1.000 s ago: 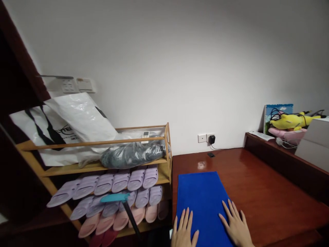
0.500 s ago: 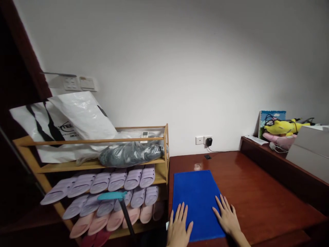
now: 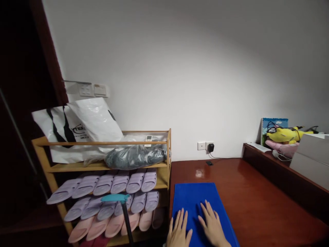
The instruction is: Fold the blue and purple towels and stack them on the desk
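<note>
Palms down and open, a person's left hand (image 3: 179,230) lay over the left edge of a blue cloth (image 3: 194,192), while the right hand (image 3: 212,224) was spread above its middle, a shadow beside the fingers; whether the right palm touched the fabric could not be told. The cloth lay flat on a reddish-brown table (image 3: 262,206), its left edge close to the table's left side, its far edge short of the wall (image 3: 185,85). To the right, a wide stretch of tabletop gave room up to a dark raised ledge (image 3: 267,170). At left, a wooden rack (image 3: 102,143) of lilac and pink slippers (image 3: 61,192) stood just beside the table. A black plug (image 3: 211,148) sat at the far wall; a yellow plush toy (image 3: 284,135) and pale boxes (image 3: 309,168) occupied the ledge.
</note>
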Action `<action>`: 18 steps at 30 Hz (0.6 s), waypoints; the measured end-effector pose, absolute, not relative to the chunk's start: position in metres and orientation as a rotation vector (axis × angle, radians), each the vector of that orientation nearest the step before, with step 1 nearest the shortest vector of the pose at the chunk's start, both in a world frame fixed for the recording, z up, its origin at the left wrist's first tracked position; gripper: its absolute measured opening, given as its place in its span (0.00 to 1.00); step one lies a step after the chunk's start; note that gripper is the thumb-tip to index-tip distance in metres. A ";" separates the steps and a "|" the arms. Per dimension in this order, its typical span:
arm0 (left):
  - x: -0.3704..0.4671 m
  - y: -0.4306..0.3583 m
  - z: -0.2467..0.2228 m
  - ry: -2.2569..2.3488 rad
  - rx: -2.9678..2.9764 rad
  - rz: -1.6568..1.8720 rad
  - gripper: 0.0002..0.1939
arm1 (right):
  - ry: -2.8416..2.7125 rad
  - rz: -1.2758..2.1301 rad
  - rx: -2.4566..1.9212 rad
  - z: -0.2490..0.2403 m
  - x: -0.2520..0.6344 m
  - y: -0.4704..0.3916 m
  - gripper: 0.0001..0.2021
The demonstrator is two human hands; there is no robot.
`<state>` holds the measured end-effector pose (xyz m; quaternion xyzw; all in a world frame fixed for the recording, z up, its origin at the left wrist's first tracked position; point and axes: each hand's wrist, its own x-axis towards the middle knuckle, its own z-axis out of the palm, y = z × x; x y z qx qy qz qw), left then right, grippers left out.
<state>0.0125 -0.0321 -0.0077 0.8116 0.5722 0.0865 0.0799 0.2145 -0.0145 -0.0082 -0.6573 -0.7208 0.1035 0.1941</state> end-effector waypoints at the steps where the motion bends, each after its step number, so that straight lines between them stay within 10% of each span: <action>1: 0.014 -0.024 -0.002 1.735 2.423 0.271 0.30 | -2.030 0.358 -1.799 -0.007 0.207 -0.005 0.30; 18: 0.043 0.150 -0.035 1.839 2.492 0.285 0.29 | -2.052 0.271 -1.976 -0.033 0.222 0.138 0.30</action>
